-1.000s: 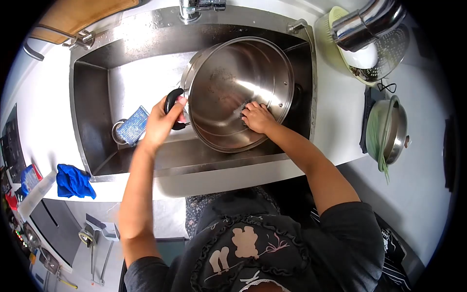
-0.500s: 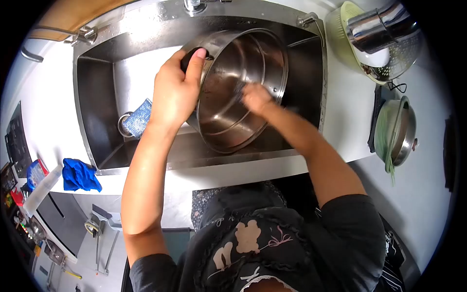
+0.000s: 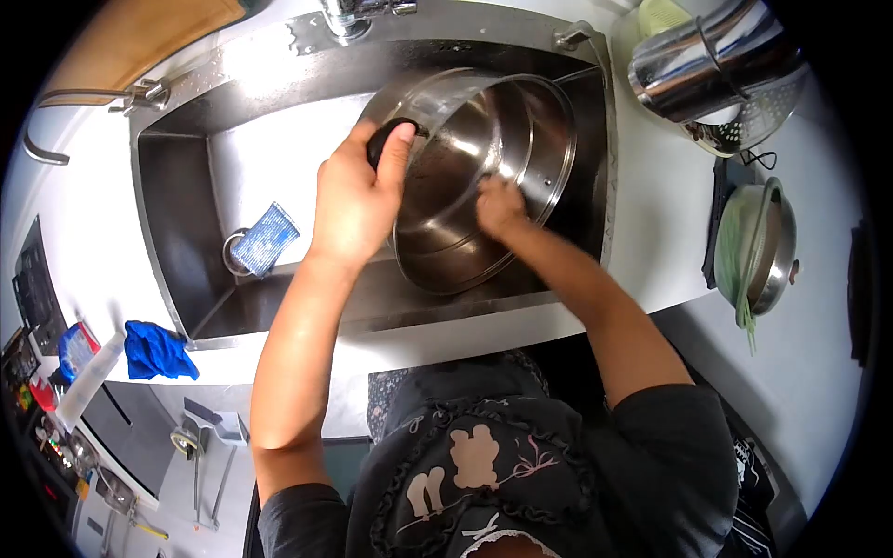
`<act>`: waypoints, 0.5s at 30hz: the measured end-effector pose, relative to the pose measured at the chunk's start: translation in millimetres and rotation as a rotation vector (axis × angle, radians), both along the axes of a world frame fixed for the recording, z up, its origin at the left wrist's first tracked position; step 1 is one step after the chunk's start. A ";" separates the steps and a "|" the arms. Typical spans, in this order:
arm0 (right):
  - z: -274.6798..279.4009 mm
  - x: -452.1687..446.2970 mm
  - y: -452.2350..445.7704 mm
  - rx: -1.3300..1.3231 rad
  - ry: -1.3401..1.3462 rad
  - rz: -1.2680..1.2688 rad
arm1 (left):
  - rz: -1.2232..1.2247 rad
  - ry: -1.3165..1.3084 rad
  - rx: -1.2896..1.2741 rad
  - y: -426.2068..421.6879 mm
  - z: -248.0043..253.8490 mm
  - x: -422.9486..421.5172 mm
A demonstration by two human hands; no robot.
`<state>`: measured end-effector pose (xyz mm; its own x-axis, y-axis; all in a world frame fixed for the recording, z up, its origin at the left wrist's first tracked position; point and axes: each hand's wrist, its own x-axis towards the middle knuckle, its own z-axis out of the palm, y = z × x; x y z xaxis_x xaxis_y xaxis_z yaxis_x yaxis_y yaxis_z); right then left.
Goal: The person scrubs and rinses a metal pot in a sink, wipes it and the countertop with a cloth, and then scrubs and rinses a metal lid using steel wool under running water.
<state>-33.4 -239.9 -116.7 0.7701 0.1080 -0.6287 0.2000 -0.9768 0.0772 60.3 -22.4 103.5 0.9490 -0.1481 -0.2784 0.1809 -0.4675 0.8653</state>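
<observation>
A large steel pot [image 3: 451,246] stands tilted in the right part of the sink [image 3: 177,195], its mouth facing right and up. My left hand [image 3: 358,195] is closed round the black handle [image 3: 391,139] at the pot's left side. Inside the pot, my right hand [image 3: 502,206] is closed near the inner wall, blurred by motion; whatever its fingers hold is hidden. A blue and white sponge cloth [image 3: 266,240] lies by the drain [image 3: 234,253] at the sink's left.
A faucet [image 3: 346,17] stands behind the sink. On the counter's front left lies a blue cloth [image 3: 160,352]. To the right are a light green basket [image 3: 660,19], a shiny metal cylinder [image 3: 712,70] and a steel lid [image 3: 774,251] with green stalks.
Over the last second my left hand has moved up and right with the handle, tilting the pot. My right hand has shifted about inside it. The view has moved slightly.
</observation>
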 end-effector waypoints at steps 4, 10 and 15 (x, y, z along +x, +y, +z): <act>21.9 -32.0 34.3 0.352 0.126 -0.153 | -0.015 -0.011 0.028 -10.8 11.0 -0.8; 26.1 29.1 -21.9 -0.037 -0.057 0.190 | -0.032 -0.030 0.015 -9.6 9.8 -7.1; 33.5 -12.9 20.2 0.255 0.185 -0.091 | -0.050 -0.028 0.039 -10.4 11.8 -4.5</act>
<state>-46.3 -219.7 -83.2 0.6590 0.2157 -0.7205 0.0990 -0.9745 -0.2013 55.8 -32.8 115.3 0.9480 -0.1851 -0.2588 0.1327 -0.5091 0.8504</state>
